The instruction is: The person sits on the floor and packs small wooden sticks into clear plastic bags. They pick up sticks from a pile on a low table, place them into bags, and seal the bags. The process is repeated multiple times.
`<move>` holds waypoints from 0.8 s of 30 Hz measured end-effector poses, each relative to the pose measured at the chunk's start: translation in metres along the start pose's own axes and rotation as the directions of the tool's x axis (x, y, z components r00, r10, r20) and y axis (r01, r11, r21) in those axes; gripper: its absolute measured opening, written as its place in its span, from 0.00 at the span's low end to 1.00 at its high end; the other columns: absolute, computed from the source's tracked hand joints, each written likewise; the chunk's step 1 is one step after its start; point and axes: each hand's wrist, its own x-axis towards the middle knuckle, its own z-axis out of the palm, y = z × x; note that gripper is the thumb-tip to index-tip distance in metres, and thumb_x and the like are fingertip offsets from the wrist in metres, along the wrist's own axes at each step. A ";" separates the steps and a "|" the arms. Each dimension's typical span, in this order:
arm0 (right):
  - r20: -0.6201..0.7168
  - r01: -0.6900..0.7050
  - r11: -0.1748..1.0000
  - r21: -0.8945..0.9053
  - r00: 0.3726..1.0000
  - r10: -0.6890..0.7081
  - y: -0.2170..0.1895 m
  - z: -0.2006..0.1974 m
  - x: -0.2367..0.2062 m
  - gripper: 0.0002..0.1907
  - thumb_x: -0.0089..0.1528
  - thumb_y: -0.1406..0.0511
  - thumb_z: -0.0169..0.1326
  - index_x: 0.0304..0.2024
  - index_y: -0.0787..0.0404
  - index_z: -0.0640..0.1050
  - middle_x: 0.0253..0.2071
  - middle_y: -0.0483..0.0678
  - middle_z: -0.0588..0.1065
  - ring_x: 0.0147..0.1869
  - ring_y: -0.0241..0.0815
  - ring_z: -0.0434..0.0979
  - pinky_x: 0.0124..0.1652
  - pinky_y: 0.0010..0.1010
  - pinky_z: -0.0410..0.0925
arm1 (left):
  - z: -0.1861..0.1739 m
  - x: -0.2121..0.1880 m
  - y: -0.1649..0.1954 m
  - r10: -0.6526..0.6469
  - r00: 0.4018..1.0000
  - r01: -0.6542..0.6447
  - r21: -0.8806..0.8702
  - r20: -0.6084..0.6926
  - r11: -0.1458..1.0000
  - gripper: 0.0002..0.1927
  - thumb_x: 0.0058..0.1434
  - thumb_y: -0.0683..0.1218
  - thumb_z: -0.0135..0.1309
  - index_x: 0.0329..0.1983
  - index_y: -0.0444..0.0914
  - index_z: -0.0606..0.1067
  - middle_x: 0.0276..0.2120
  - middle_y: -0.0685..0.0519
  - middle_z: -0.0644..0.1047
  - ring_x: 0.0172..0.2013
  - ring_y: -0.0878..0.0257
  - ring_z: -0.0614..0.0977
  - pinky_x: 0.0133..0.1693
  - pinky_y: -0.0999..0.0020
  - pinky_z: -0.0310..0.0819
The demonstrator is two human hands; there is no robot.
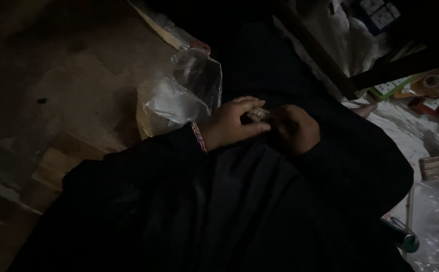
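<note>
Over the dark lap, left hand (229, 126) and right hand (295, 128) each grip clamped on one small pale block (257, 115)

A: What's lying around?
B: Crumpled clear plastic bag (179, 98) on the brown floor (68, 85), left of the dark cloth (239, 201). Roll of tape (432, 80) and flat printed cards (395, 86) far right.
A: Lower right?
B: Small wooden block (430, 168) on plastic sheeting (438, 221); teal cylinder (406, 238), possibly a marker, too dark to tell.
</note>
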 end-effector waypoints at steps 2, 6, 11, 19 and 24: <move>-0.041 0.044 0.998 0.046 0.998 -0.042 0.000 -0.002 -0.003 0.12 0.63 0.75 0.57 0.49 0.64 0.78 0.47 0.54 0.79 0.49 0.49 0.83 0.44 0.33 0.76 | -0.003 0.001 0.000 -0.124 0.992 0.128 -0.190 0.032 0.973 0.36 0.66 0.61 0.57 0.67 0.32 0.69 0.56 0.43 0.79 0.53 0.56 0.83 0.52 0.61 0.81; -0.137 0.205 0.974 -0.096 0.966 -0.217 0.000 -0.009 -0.004 0.10 0.64 0.73 0.61 0.48 0.66 0.78 0.47 0.55 0.79 0.49 0.50 0.83 0.44 0.35 0.75 | -0.006 0.006 0.004 -0.334 0.939 0.320 -0.566 0.083 0.760 0.36 0.68 0.56 0.53 0.71 0.30 0.63 0.49 0.45 0.81 0.48 0.60 0.84 0.46 0.64 0.82; -0.143 0.426 0.898 -0.111 0.887 -0.439 -0.005 -0.023 -0.002 0.10 0.63 0.71 0.63 0.45 0.65 0.77 0.50 0.55 0.78 0.51 0.52 0.83 0.46 0.36 0.76 | 0.001 0.019 0.010 -0.370 0.901 0.423 -0.657 0.228 0.624 0.41 0.61 0.45 0.59 0.73 0.29 0.54 0.47 0.42 0.81 0.45 0.57 0.85 0.47 0.65 0.82; -0.424 0.449 0.891 0.072 0.822 -0.380 0.010 -0.079 -0.008 0.45 0.59 0.59 0.67 0.71 0.64 0.59 0.67 0.67 0.61 0.73 0.58 0.62 0.66 0.45 0.62 | 0.013 0.086 0.015 0.066 0.992 -0.014 -0.432 0.106 0.902 0.39 0.61 0.34 0.62 0.74 0.35 0.61 0.58 0.44 0.77 0.55 0.59 0.81 0.57 0.66 0.81; -0.311 -0.041 0.862 0.505 0.923 0.227 0.052 -0.099 -0.025 0.38 0.67 0.69 0.60 0.77 0.59 0.60 0.66 0.58 0.74 0.69 0.50 0.77 0.62 0.38 0.73 | 0.057 0.132 0.042 0.282 0.950 -0.188 -0.479 0.132 0.858 0.38 0.62 0.33 0.61 0.75 0.34 0.62 0.69 0.45 0.70 0.64 0.56 0.77 0.62 0.63 0.76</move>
